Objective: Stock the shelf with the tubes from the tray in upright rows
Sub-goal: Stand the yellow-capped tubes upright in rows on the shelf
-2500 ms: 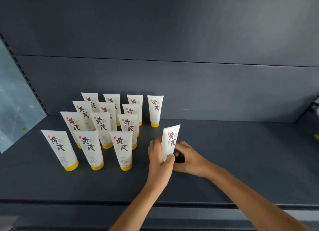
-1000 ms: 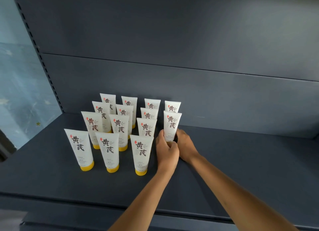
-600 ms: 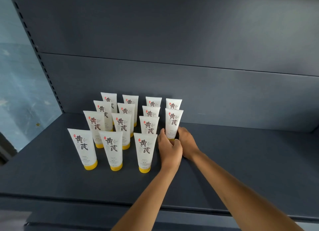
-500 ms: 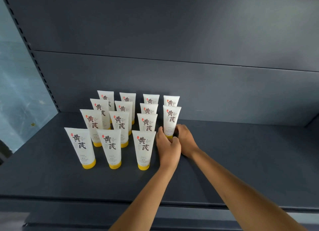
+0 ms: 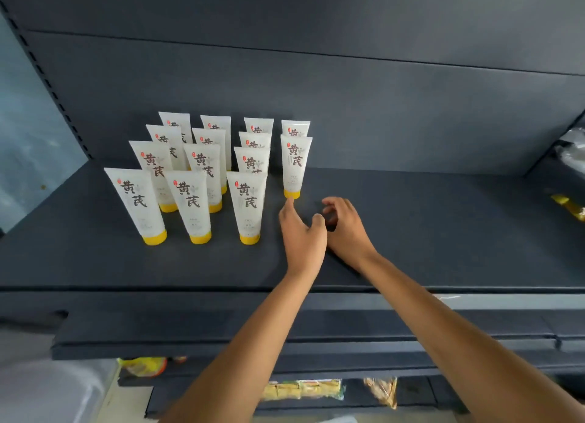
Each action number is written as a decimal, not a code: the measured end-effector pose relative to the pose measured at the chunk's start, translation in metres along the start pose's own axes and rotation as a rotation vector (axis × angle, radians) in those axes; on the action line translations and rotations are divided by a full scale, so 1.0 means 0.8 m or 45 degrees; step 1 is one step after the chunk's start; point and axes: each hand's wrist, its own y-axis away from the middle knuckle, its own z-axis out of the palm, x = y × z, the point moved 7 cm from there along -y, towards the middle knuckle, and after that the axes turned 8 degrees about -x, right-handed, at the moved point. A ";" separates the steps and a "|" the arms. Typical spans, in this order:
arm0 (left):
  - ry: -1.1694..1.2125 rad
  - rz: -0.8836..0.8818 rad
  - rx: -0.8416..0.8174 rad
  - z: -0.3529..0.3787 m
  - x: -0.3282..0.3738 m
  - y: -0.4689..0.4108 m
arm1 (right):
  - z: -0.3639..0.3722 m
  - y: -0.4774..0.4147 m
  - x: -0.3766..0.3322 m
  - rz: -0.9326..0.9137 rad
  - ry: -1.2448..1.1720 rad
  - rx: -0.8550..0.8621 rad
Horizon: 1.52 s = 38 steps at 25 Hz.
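- Grey-painted metal shelf (image 5: 443, 226), deep and flat, with a matching back panel (image 5: 348, 106) behind; it carries all the stock listed below.
- White plastic tubes with yellow caps (image 5: 188, 204), brown lettering on the face; fourteen by my count; every one stands upright on its cap; on the left, three files of four run front to back, close together.
- Fourth file, right of those: two tubes only; the nearer tube (image 5: 295, 166) stands upright on the shelf just in front of its neighbour; no hand grips it.
- Left hand (image 5: 302, 236): fingers straight and relaxed, holding nothing; the forefinger tip lies just under the nearer tube's yellow cap; whether it touches, I cannot tell.
- Right hand (image 5: 346, 229): just beside the left, low over bare shelf; fingers loosely curled round nothing.
- Tray: nowhere in sight; how many tubes are left in it cannot be told.
- Progress, as I judge it: three files complete, the fourth half built; two places in front of the nearer tube would match the others; a wide stretch of shelf to the right lies unfilled, so more files may follow; both hands are free to fetch the next tube.
- Sundries: yellow packets (image 5: 300, 389) below the shelf; clear-wrapped goods (image 5: 569, 150) at the far right, too blurred to name.
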 end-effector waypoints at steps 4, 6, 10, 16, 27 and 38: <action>0.029 0.040 0.022 0.003 0.000 0.070 | -0.013 0.074 0.003 -0.105 -0.037 0.034; 0.041 0.116 0.032 0.008 0.001 0.110 | -0.022 0.115 0.003 -0.193 -0.018 0.064; 0.100 0.278 0.134 0.008 -0.016 0.192 | -0.036 0.202 0.014 -0.339 -0.015 0.139; 0.143 0.070 0.267 0.003 -0.133 0.292 | 0.002 0.324 0.114 -0.265 -0.108 0.051; -0.029 -0.430 0.174 -0.013 -0.446 0.369 | 0.190 0.480 0.375 0.344 -0.073 -0.199; -0.395 -0.907 0.065 -0.088 -0.884 0.446 | 0.560 0.555 0.602 0.621 -0.059 -0.550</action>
